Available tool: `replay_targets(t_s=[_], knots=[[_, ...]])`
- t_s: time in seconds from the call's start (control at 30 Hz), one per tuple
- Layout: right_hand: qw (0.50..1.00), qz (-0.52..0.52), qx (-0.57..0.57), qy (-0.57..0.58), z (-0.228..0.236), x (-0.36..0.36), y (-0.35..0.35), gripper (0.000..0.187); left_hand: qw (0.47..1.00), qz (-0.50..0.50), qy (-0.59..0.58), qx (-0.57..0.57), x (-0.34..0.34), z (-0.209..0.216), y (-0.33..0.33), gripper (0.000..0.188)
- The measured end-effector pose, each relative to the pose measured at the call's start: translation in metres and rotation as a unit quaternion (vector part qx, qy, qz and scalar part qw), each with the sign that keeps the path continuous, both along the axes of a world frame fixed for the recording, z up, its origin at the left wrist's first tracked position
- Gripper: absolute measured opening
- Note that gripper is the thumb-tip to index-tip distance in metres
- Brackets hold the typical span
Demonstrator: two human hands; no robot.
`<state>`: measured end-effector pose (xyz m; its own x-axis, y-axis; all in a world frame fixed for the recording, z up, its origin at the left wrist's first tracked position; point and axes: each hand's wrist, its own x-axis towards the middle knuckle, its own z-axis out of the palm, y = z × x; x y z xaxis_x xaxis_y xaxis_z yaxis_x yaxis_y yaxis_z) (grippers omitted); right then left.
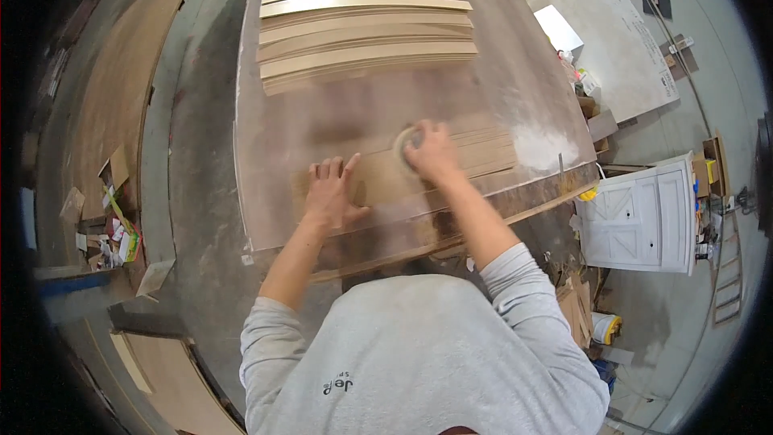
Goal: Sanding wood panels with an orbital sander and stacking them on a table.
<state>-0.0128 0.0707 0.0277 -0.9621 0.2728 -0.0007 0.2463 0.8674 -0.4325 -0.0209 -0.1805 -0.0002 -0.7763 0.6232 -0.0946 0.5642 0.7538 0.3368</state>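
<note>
Thin flat wooden strips (483, 151) lie side by side on the large brown tabletop (386, 97), close to its near edge. My left hand (328, 192) presses on the left part of these strips, its fingers stretched out and apart. Closed round a small round object with a tan rim (403, 147), my right hand (435, 153) is against the strips near their middle. That object is smeared and partly hidden by the fingers, so its kind is unclear. Farther away, several stacks of similar pale wooden strips (366, 28) lie across the table.
White dust (543, 145) covers the tabletop right of the strips. A second pale work table (620, 56) stands at the far right, with a white cabinet (636, 217) nearer. On the left are a long wooden panel (121, 89) and a pile of scraps (113, 242).
</note>
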Motion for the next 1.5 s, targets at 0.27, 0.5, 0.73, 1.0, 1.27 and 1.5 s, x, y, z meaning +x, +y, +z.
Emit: replay_targets(t_s=[0.27,0.5,0.73,1.0,1.27,1.5], knots=[[0.995,0.024,-0.024,-0.095,0.031,-0.002,-0.076,0.042,1.000,-0.006,0.000,0.001,-0.001,-0.006,0.003,0.117],[0.998,-0.031,0.054,0.015,-0.008,0.021,0.030,0.051,1.000,-0.007,0.009,0.025,-0.001,-0.006,0.002,0.122],[0.991,-0.111,0.054,-0.046,0.003,0.057,0.032,0.050,0.998,-0.026,0.038,0.038,-0.002,-0.005,0.008,0.120],[0.983,-0.142,0.019,-0.112,0.003,0.061,0.061,0.052,0.999,-0.013,0.028,0.028,0.000,-0.001,0.002,0.120],[0.996,-0.014,0.022,-0.090,-0.007,0.047,-0.011,0.052,0.999,-0.019,0.039,0.026,-0.003,-0.005,0.009,0.123],[0.996,0.040,-0.032,-0.067,0.013,0.043,-0.068,0.048,0.998,-0.031,0.041,0.047,-0.007,-0.013,0.002,0.121]])
